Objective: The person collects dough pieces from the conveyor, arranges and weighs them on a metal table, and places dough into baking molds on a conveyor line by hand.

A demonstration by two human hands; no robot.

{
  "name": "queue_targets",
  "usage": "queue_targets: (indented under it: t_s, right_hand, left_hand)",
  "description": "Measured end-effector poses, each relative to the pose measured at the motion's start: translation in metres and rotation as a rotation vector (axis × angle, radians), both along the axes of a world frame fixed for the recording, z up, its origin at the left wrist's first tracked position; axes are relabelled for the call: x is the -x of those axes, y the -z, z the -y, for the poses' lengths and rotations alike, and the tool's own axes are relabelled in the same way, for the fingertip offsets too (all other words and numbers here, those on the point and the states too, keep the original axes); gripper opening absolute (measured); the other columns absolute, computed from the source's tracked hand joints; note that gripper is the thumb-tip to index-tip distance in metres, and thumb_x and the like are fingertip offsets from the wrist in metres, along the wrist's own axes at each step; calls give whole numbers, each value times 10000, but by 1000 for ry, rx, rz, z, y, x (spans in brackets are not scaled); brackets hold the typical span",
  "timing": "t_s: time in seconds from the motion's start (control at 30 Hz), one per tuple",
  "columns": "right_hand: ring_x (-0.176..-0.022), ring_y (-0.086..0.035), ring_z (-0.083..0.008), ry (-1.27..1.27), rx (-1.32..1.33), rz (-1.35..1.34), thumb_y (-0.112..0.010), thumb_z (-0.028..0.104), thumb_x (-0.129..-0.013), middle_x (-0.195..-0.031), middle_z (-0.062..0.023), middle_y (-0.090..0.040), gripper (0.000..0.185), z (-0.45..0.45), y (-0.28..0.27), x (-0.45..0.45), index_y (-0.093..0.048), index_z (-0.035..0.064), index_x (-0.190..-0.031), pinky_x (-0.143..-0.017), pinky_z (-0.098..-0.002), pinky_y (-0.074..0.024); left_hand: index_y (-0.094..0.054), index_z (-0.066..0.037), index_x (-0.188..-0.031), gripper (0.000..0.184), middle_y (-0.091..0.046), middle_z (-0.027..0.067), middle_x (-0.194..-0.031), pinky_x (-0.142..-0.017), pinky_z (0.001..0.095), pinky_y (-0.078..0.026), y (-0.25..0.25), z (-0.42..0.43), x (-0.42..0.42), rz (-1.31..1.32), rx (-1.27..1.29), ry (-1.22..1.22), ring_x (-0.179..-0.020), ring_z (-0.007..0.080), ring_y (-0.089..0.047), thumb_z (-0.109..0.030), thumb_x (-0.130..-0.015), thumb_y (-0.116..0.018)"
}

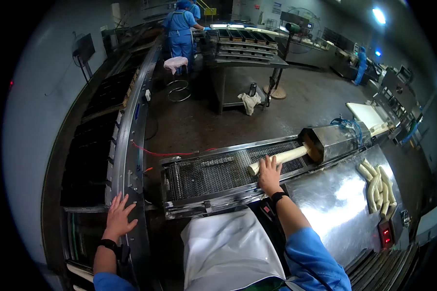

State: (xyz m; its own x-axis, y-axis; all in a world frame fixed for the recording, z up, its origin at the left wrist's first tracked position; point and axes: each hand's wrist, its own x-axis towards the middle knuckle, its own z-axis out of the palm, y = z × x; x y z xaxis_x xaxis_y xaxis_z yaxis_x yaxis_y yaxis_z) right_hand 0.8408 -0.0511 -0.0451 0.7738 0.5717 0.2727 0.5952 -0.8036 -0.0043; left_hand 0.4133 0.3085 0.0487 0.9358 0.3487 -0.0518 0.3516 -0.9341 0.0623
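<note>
A long pale dough roll [296, 153] lies on a wire-mesh belt [204, 177], its far end at the mouth of a metal housing [342, 140]. My right hand [270, 175] touches the near end of the roll, fingers spread and not wrapped round it. Off to the left, my left hand [119, 219] is open, with its fingers spread at the metal side rail [133, 186] of a long conveyor. Dark baking pans [86, 162] line that conveyor just beyond this hand. Pale dough pieces [80, 272] show partly in a pan at the lower left.
Twisted dough strands [375, 186] lie on a steel table [320, 194] with a red-lit display [386, 236]. A red cord [172, 154] runs behind the belt. Further back, stacked pans [245, 48] stand on a table, near a co-worker in blue [180, 34]. Another person [361, 65] stands far right.
</note>
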Motion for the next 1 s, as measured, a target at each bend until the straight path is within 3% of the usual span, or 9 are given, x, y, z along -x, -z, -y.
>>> queue_targets:
  t_s: [0.17, 0.37, 0.43, 0.53, 0.63, 0.7, 0.83, 0.9, 1.0]
  right_hand:
    - [-1142, -477, -279, -95, 11, 5, -488, 130, -863, -1069, -86, -567, 173, -36, -11, 13, -548, 93, -1021, -1022, -609, -293]
    - [-1096, -511, -271, -87, -12, -114, -694, 121, -698, -1073, -39, -588, 354, -48, -35, 33, -581, 100, -1033, -905, -500, -398]
    - [-1078, -520, -306, -47, -460, -386, -716, 62, -630, -1065, -86, -597, 466, -20, -34, 36, -572, 87, -1073, -948, -449, -402]
    - [-953, -564, -169, 37, -1262, -835, -734, -66, -601, -1018, -54, -573, 589, 65, -31, 42, -528, 50, -1140, -791, -292, -502]
    - [-937, -577, -198, 361, -1605, -750, -675, -121, -636, -984, -79, -570, 493, 157, -39, 77, -521, 54, -1071, -740, -298, -541]
    - [-908, -579, -205, 569, -1575, -624, -672, -76, -643, -926, -82, -586, 456, 228, 0, 86, -533, 35, -1063, -743, -319, -527]
    - [-942, -583, -280, 909, -736, -299, -639, 39, -660, -1008, -150, -595, 528, 273, -12, 125, -520, -8, -1172, -829, -402, -462]
    - [-994, -551, -330, 767, -248, 162, -578, 58, -737, -1036, -161, -590, 405, 264, -11, 129, -554, 24, -1140, -859, -442, -424]
    - [-1244, -430, -377, 609, -88, 249, -556, 111, -803, -1272, -225, -497, 468, 236, -4, 117, -515, 90, -1269, -1050, -576, -246]
  left_hand:
    - [-642, -120, -1161, 515, -372, 170, -1443, -1157, 451, -157, 7, -2, 3, 5, -6, -25, -1395, 343, -221, -314, -692, -727]
    - [-640, -98, -1156, 513, -363, 154, -1450, -1157, 439, -163, 6, 2, -8, -25, -8, -61, -1394, 333, -227, -284, -687, -735]
    - [-639, -79, -1147, 511, -357, 163, -1450, -1161, 430, -162, 2, 6, -2, -18, -6, -33, -1396, 331, -223, -258, -679, -740]
    - [-632, -58, -1146, 523, -340, 171, -1456, -1166, 424, -158, 5, 8, -9, -48, -68, -71, -1405, 324, -202, -254, -673, -740]
    - [-630, -59, -1148, 524, -325, 172, -1464, -1167, 425, -155, 1, 10, -8, -87, -55, -87, -1407, 320, -197, -255, -673, -734]
    - [-633, -61, -1147, 528, -320, 167, -1468, -1165, 429, -156, 9, 5, -4, -79, -55, -73, -1409, 319, -192, -264, -669, -732]
    - [-633, -65, -1160, 537, -320, 164, -1472, -1163, 434, -153, 7, 5, -7, -126, -85, -90, -1408, 321, -193, -279, -678, -734]
    - [-634, -61, -1163, 535, -319, 168, -1475, -1162, 438, -154, 4, 6, -5, -139, -80, -111, -1407, 321, -196, -280, -686, -740]
    - [-642, -71, -1160, 525, -351, 168, -1455, -1159, 442, -156, 4, 6, -4, -105, -55, -89, -1398, 335, -211, -282, -688, -735]
